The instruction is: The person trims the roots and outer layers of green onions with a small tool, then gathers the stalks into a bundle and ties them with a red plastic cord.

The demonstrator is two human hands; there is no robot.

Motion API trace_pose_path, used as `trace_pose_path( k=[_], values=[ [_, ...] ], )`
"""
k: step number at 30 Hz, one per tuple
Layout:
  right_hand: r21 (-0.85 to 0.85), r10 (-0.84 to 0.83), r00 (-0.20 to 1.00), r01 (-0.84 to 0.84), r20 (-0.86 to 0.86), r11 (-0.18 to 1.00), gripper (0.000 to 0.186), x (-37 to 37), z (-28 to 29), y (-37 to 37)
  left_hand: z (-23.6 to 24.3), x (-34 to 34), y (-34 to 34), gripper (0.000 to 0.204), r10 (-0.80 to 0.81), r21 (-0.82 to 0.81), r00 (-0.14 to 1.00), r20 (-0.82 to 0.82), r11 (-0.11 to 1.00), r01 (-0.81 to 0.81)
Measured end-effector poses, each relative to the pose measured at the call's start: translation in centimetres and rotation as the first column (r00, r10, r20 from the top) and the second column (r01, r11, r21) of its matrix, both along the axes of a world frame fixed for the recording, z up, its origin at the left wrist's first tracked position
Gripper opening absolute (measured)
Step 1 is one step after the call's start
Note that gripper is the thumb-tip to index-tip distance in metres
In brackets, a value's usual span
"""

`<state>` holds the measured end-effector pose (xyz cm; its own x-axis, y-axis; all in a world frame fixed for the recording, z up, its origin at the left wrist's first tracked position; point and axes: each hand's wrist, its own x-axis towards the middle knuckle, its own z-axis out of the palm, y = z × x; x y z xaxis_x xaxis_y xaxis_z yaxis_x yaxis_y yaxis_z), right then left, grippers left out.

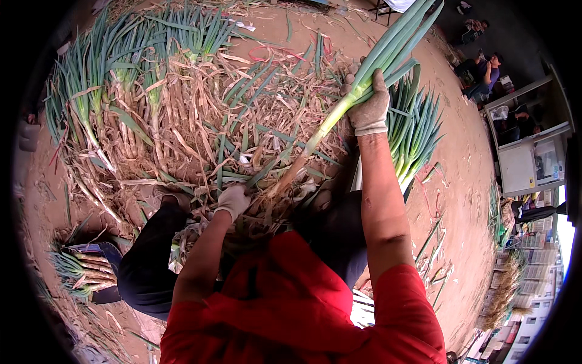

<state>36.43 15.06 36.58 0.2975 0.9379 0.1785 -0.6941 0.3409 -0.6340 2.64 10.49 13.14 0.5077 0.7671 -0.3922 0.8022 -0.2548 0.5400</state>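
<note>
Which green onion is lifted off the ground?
The long green onion gripped by the gloved right hand, its root end near the left hand. The other green onions lie on the ground.

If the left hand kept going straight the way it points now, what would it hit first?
Most likely the left hand would meet the root end of the green onion held up by the right hand, then the pile of dry husks. Depth is unclear.

An open-air farm yard: bare dirt ground heaped with green onions and dry husks.
</note>
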Motion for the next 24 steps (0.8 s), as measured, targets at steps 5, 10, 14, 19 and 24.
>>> trace_pose_path(
  k=[5,10,14,19,24],
  values=[
    [0.024,0.084,0.995,-0.083,-0.057,0.996,0.044,0.3,-0.6,-0.7,9.0,8.4,2.8,0.042,0.427,-0.443,0.514,0.744,0.891,-0.098],
    [-0.019,0.098,0.991,-0.101,-0.089,0.995,0.044,-3.9,0.7,-0.7,20.1,12.8,4.5,0.039,0.487,-0.579,0.360,0.796,0.787,0.214],
    [-0.082,0.158,0.973,-0.174,-0.167,0.981,0.049,-3.5,-0.3,-2.3,17.1,14.5,2.3,0.034,0.726,-0.720,0.189,0.662,0.544,0.430],
    [0.014,0.326,0.930,-0.328,-0.171,0.945,0.049,-4.4,1.0,-2.6,14.7,14.4,2.0,0.027,0.674,-0.673,0.156,0.722,0.633,0.382],
    [0.037,0.257,0.956,-0.255,-0.138,0.966,0.045,-2.5,1.6,-2.4,12.8,12.7,1.7,0.020,-0.026,-0.046,0.778,0.627,0.996,0.071]
  ],
)
